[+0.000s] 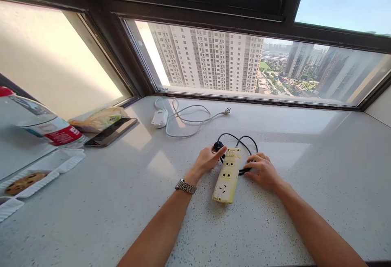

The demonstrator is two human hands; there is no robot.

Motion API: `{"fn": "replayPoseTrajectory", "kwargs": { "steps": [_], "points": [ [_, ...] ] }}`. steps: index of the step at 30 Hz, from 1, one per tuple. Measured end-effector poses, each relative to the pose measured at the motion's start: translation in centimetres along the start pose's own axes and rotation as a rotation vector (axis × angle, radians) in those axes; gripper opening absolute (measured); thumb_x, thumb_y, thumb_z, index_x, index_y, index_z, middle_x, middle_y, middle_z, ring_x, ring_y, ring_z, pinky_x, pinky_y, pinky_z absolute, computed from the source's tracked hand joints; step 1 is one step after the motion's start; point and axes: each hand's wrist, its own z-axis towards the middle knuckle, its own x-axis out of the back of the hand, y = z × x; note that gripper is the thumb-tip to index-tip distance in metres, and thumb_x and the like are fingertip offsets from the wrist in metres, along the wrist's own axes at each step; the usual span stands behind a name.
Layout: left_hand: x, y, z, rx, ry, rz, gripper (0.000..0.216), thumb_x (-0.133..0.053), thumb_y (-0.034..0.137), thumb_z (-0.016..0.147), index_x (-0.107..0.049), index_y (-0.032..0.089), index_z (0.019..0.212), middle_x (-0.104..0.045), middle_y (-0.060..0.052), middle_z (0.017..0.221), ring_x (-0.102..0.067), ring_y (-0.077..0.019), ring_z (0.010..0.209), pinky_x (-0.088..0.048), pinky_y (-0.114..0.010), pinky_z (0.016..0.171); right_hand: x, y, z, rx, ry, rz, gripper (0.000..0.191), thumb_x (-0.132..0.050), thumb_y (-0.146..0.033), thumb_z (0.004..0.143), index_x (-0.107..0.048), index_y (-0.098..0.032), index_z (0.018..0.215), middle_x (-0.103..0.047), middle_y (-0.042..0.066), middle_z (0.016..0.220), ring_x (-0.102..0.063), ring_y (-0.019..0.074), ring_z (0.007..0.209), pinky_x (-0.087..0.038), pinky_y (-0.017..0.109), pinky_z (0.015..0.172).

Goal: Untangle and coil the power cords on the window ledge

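Observation:
A yellowed power strip [227, 174] lies on the speckled white windowsill counter [122, 202], its black cable [244, 141] looped behind it. My left hand [207, 160], with a metal watch on the wrist, pinches the black plug [218, 145] at the strip's far left corner. My right hand [262, 171] rests on the counter against the strip's right side, fingers curled over the black cable there.
A white charger with a coiled white cord [183, 117] lies near the window. At the left are a phone [110, 132], a snack bag [99, 119], a lying water bottle [45, 124] and a tray with a cookie [26, 182].

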Motion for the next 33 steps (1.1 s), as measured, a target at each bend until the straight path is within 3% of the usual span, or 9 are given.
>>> {"fn": "replayPoseTrajectory", "kwargs": {
  "steps": [3,7,11,13,18,24,27,30,33],
  "points": [
    [0.4,-0.4,0.2,0.001,-0.024,-0.053,0.06,-0.06,0.075,0.058,-0.057,0.016,0.069,-0.058,-0.004,0.056,-0.055,-0.0176,0.047,-0.037,-0.023,0.034,0.5,0.4,0.2,-0.017,-0.008,0.028,0.013,-0.068,-0.036,0.081,-0.074,-0.027,0.088,-0.066,0.006,0.094,-0.054,0.0238,0.096,-0.042,0.039,0.083],
    [0.5,-1.2,0.8,0.022,0.218,-0.137,0.053,-0.049,0.065,0.075,-0.063,0.015,0.085,-0.065,-0.01,0.077,-0.062,-0.0189,0.057,-0.035,-0.02,0.032,1.2,1.6,0.3,-0.029,-0.019,0.05,0.013,-0.067,-0.037,0.081,-0.074,-0.026,0.085,-0.066,0.005,0.089,-0.054,0.0218,0.09,-0.04,0.037,0.082],
    [0.2,-1.0,0.7,-0.121,0.404,-0.389,0.04,-0.063,0.051,0.07,-0.062,0.012,0.08,-0.065,-0.009,0.083,-0.058,-0.0123,0.054,-0.04,-0.019,0.036,2.0,3.4,-0.1,-0.084,0.005,0.069,0.016,-0.065,-0.039,0.082,-0.074,-0.026,0.083,-0.065,0.005,0.086,-0.055,0.0213,0.088,-0.039,0.037,0.082],
    [0.1,-0.6,0.4,-0.189,0.317,-0.561,0.037,-0.07,0.047,0.066,-0.064,0.012,0.077,-0.065,-0.007,0.079,-0.056,-0.0105,0.052,-0.041,-0.019,0.038,2.6,4.6,-0.4,-0.115,0.03,0.085,0.018,-0.065,-0.04,0.081,-0.074,-0.024,0.082,-0.065,0.005,0.084,-0.055,0.0212,0.086,-0.04,0.036,0.08],
    [-0.3,0.0,-0.6,-0.143,-0.121,-0.957,0.034,-0.078,0.042,0.064,-0.067,0.014,0.08,-0.069,-0.006,0.08,-0.058,-0.0105,0.053,-0.046,-0.021,0.041,5.0,8.7,-2.7,-0.21,0.137,0.092,0.031,-0.059,-0.049,0.08,-0.074,-0.022,0.079,-0.064,0.006,0.081,-0.057,0.0214,0.083,-0.043,0.034,0.077],
    [-0.7,0.3,-2.0,-0.201,-0.538,-1.149,0.029,-0.069,0.043,0.077,-0.067,0.014,0.071,-0.061,-0.001,0.059,-0.056,-0.0117,0.05,-0.045,-0.021,0.041,10.3,15.4,-8.8,-0.556,0.31,0.024,0.042,-0.06,-0.062,0.066,-0.073,-0.023,0.072,-0.066,0.008,0.085,-0.06,0.0249,0.079,-0.044,0.036,0.071],
    [-1.1,0.4,-2.5,-0.263,-0.633,-1.151,0.034,-0.067,0.047,0.078,-0.067,0.015,0.066,-0.057,-0.001,0.054,-0.055,-0.0117,0.049,-0.042,-0.021,0.04,13.2,19.4,-12.5,-0.822,0.394,-0.096,0.042,-0.062,-0.064,0.06,-0.073,-0.024,0.068,-0.066,0.011,0.089,-0.059,0.0291,0.077,-0.043,0.04,0.066],
    [-1.3,0.4,-2.5,-0.285,-0.639,-1.106,0.042,-0.063,0.052,0.08,-0.065,0.014,0.062,-0.054,-0.002,0.052,-0.054,-0.0128,0.051,-0.04,-0.021,0.041,15.8,22.8,-15.9,-1.047,0.445,-0.204,0.036,-0.064,-0.058,0.06,-0.072,-0.024,0.07,-0.064,0.016,0.091,-0.058,0.0359,0.083,-0.042,0.045,0.062],
    [-1.5,0.2,-2.4,-0.23,-0.607,-1.055,0.04,-0.065,0.051,0.078,-0.063,0.014,0.063,-0.051,-0.001,0.052,-0.05,-0.0108,0.049,-0.036,-0.02,0.042,17.0,23.8,-17.9,-1.138,0.59,-0.378,0.036,-0.062,-0.054,0.064,-0.07,-0.023,0.08,-0.06,0.022,0.094,-0.053,0.0443,0.094,-0.039,0.049,0.06]
  ]
}}
